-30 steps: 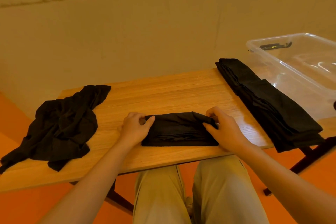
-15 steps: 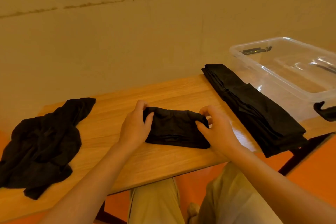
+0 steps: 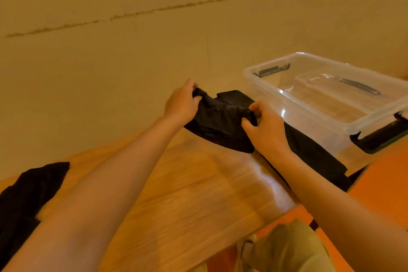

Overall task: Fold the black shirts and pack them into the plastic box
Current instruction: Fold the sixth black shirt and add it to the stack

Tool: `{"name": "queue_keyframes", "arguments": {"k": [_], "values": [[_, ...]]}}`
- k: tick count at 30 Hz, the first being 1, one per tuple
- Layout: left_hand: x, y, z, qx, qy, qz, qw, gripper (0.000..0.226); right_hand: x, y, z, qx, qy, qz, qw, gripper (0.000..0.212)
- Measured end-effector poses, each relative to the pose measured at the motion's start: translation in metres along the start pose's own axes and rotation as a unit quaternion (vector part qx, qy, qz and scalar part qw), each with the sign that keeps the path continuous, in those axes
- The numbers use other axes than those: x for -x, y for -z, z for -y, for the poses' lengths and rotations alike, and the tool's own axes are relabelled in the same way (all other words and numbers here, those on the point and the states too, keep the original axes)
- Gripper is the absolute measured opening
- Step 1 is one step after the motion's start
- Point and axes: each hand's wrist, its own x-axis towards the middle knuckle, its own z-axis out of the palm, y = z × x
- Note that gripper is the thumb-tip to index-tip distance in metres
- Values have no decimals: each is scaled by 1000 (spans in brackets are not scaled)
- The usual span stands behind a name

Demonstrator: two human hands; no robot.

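A: What lies at the far left?

B: An unfolded black shirt [image 3: 26, 194], crumpled at about eight o'clock on the wooden table [image 3: 198, 201], its cloth running out of view at the left edge.

A: And moving toward the middle?

B: The person's left hand [image 3: 182, 107] sits just above centre, at roughly twelve o'clock. Its fingers are curled round the left end of a folded black shirt [image 3: 220, 127], thumb in front of the cloth. The bundle appears lifted clear of the tabletop and sags a little between the hands.

A: The other hand?

B: The right hand [image 3: 266, 130] is at about one o'clock from centre, pinching the right end of the same folded shirt, thumb and fingers closed over a bunched edge.

A: What sits behind that bundle?

B: A stack of folded black shirts [image 3: 313, 152], running from behind the held shirt down toward four o'clock along the table's right side. The right forearm crosses part of it.

A: And furthest right?

B: The clear plastic box [image 3: 298, 99], at two o'clock, just beside the stack. It is open at the top with dark latches [image 3: 379, 137] at its ends. No shirt can be seen inside it. Khaki trousers [image 3: 291, 249] show at five o'clock, below the table edge.
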Motion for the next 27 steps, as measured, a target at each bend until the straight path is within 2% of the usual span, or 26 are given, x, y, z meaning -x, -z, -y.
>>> {"name": "queue_keyframes", "arguments": {"k": [5, 10, 18, 22, 25, 27], "values": [[-71, -30, -26, -78, -60, 35, 995, 21, -36, -2, -16, 29, -16, -27, 999, 17], [-128, -73, -37, -117, -96, 81, 985, 19, -60, -8, -37, 63, -13, -33, 997, 28], [-169, -135, -34, -79, -109, 136, 981, 19, -65, -20, -64, 160, -13, -29, 987, 31], [-165, -150, -26, -71, -120, 100, 985, 22, -60, -26, -68, 247, -5, -23, 969, 25], [-158, -152, -18, -85, -179, 43, 979, 26, -57, -27, -67, 315, 16, -51, 947, 22], [-149, -150, -13, -74, -235, 39, 968, 27, -57, -25, -65, 368, 43, -65, 927, 22]]}}
